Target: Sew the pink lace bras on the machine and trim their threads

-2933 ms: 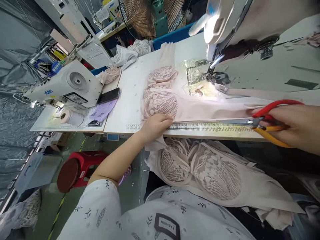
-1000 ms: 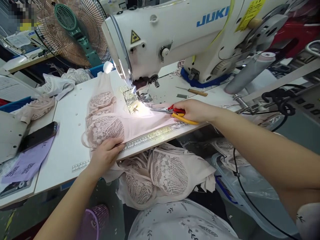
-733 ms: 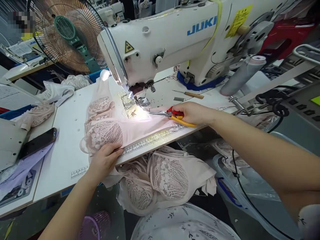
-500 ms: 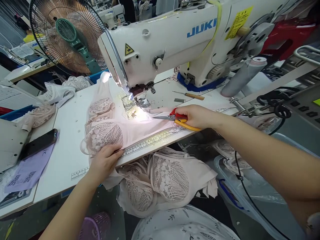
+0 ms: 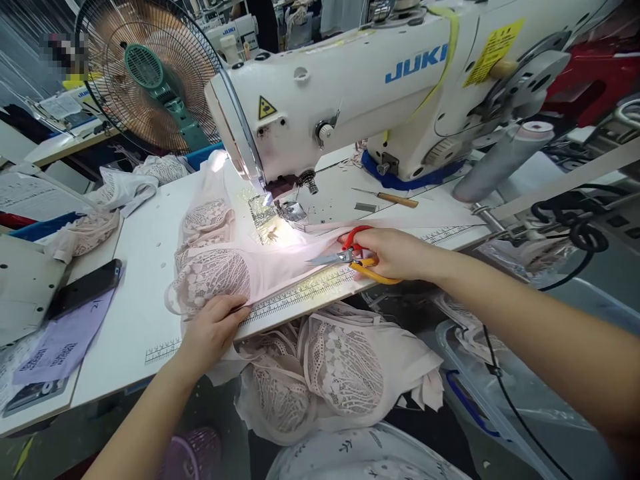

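Note:
A pale pink lace bra (image 5: 215,272) lies on the sewing table under the lamp of the sewing machine (image 5: 320,93). My left hand (image 5: 215,330) grips the lower edge of its near cup, fingers pressed together. My right hand (image 5: 400,253) is closed round scissors (image 5: 363,257) with one red and one orange handle. Their blades point left, over the bra's plain wing, just in front of the lit needle area. The fingers of my right hand also touch the wing fabric; how they hold it is partly hidden.
More lace bras (image 5: 345,367) hang at the table's front edge above my lap. A phone (image 5: 85,290) lies on purple paper at left, and a fan (image 5: 150,73) stands behind. An awl (image 5: 397,199) lies near the machine. A clear bin (image 5: 575,320) is at right.
The scissors have shifted slightly down and turned, their blades lower over the wing. My left hand stays on the cup edge. The whole view has moved slightly.

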A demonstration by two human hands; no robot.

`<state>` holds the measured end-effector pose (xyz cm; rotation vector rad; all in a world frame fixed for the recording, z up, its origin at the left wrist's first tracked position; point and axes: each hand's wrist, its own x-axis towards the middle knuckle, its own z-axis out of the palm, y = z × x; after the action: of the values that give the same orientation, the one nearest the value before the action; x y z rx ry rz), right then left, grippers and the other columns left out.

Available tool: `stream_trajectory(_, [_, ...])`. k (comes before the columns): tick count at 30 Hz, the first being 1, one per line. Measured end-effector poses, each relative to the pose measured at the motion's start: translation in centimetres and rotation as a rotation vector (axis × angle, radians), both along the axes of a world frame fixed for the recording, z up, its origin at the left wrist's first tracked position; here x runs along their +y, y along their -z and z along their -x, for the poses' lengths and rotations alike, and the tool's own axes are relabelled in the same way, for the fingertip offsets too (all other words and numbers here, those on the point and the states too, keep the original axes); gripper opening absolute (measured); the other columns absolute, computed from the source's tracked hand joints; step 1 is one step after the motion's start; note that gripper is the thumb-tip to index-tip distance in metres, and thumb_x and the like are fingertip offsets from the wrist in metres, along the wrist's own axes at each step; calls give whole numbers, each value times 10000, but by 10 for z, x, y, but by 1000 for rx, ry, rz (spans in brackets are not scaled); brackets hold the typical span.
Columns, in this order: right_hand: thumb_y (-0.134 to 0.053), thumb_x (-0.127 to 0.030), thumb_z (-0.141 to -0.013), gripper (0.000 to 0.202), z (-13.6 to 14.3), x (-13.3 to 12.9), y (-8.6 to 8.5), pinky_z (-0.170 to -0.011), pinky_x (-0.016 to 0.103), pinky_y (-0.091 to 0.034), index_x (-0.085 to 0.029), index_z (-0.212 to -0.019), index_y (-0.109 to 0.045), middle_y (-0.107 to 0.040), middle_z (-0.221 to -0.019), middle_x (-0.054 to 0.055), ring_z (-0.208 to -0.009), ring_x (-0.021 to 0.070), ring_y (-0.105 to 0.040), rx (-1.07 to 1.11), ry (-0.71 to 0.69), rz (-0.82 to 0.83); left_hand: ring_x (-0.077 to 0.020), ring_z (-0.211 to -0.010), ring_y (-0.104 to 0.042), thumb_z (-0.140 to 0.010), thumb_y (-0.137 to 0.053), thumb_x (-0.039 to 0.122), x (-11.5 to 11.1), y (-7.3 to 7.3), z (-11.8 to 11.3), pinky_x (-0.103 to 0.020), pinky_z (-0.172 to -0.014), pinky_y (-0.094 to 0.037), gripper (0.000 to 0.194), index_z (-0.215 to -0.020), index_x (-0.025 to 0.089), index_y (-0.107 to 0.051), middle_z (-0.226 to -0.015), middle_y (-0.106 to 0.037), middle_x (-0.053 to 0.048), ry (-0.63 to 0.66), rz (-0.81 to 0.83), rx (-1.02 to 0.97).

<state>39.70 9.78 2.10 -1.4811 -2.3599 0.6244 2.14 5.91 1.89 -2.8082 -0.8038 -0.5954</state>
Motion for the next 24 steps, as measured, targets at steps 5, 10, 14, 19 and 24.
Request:
stream_trajectory(5, [-696, -453, -601, 352, -8, 0, -6, -632, 288, -471, -230, -855, -596, -684, -906, 51, -765, 220, -613, 71, 14, 48, -194, -899, -646, -928, -458, 125, 0, 1, 1, -312, -773, -545, 244, -1036, 204, -662, -1014, -686, -92, -6, 31, -12])
stream_trajectory(10, [-509, -504, -703, 270, -7, 3, -3, -518, 281, -391, -235, -709, -485, -598, -664, 29, -604, 190, -537, 129, 173, -5, -197, -898, -648, -924, -465, 119, 0, 1, 0, -316, -779, -550, 236, -1036, 189, -659, -1007, -688, -98, -6, 34, -10])
stream_trajectory(14, [-500, -447, -666, 214, -3, 3, 0, -492, 274, -361, -241, -650, -444, -571, -628, 25, -569, 178, -504, 147, 204, -18, -206, -887, -659, -926, -472, 127, 0, 0, 0, -324, -761, -558, 218, -1034, 181, -653, -1000, -694, -102, 2, 20, -9])
stream_trajectory(19, [-514, -417, -665, 186, 2, 2, -3, -481, 269, -361, -237, -665, -468, -581, -630, 26, -555, 172, -497, 163, 205, -14, -210, -916, -667, -920, -485, 113, -1, -1, -1, -328, -787, -565, 232, -1055, 185, -660, -1033, -697, -102, 3, 43, -15])
stream_trajectory(24, [-532, -374, -680, 142, 6, 3, -6, -529, 268, -417, -235, -699, -509, -622, -663, 20, -597, 181, -544, 150, 136, 33, -203, -929, -665, -918, -493, 105, -2, -2, -1, -330, -792, -570, 246, -1080, 203, -650, -1063, -700, -93, 5, 62, -1])
